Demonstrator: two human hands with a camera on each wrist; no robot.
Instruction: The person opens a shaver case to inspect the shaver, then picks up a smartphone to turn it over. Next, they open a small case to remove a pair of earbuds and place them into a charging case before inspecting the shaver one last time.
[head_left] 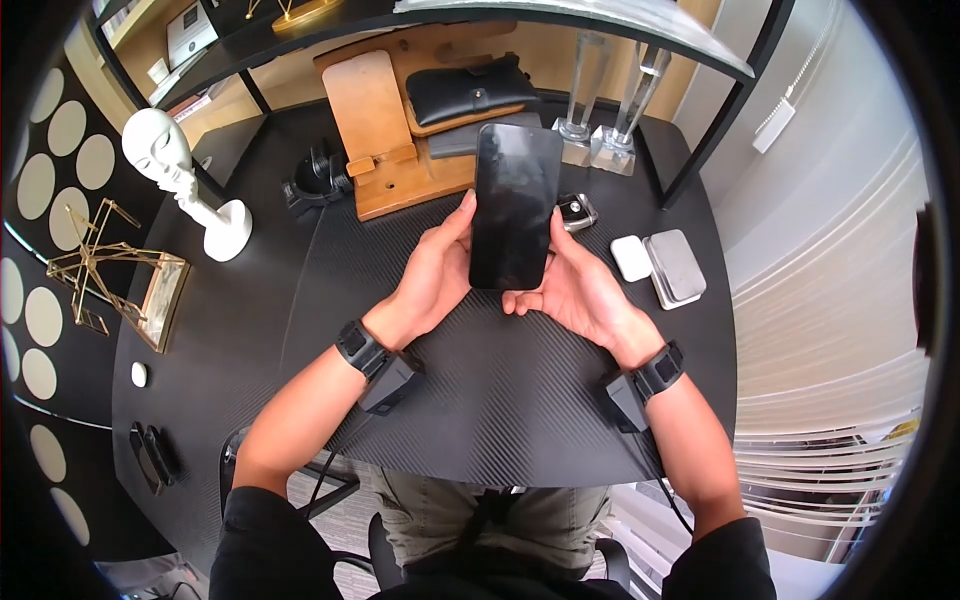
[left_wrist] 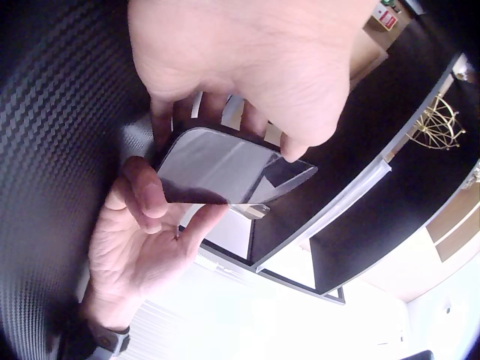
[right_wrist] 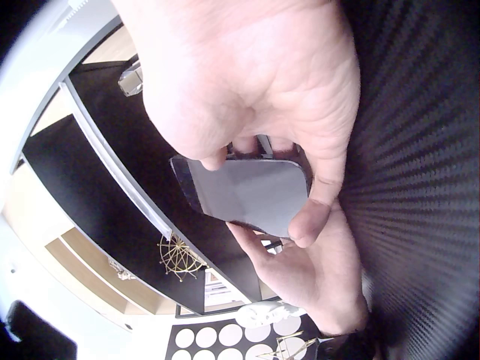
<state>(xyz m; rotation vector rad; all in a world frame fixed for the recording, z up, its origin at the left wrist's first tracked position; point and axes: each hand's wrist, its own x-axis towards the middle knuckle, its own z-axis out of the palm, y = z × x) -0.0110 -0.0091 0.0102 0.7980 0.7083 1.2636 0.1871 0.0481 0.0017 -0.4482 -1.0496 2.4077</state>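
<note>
A smartphone (head_left: 515, 210) with a dark screen stands tilted up over the desk, its face toward the head camera. My left hand (head_left: 428, 272) grips its left edge, thumb along the side and fingers behind. On the opposite edge my right hand (head_left: 588, 288) holds it, the thumb against the side and curled fingers showing by the lower corner. Pale reflections lie across the phone (left_wrist: 217, 165) in the left wrist view. From the right wrist, the phone (right_wrist: 259, 191) sits between both hands, with the backs of several fingers hidden behind it.
Beyond the phone is a wooden stand (head_left: 375, 120) with a black leather pouch (head_left: 470, 92). A white case (head_left: 630, 258) and a silver box (head_left: 676, 267) lie at right. Leftward are a white figurine (head_left: 228, 230) and gold ornament (head_left: 95, 250). A shelf (head_left: 690, 150) overhangs the back.
</note>
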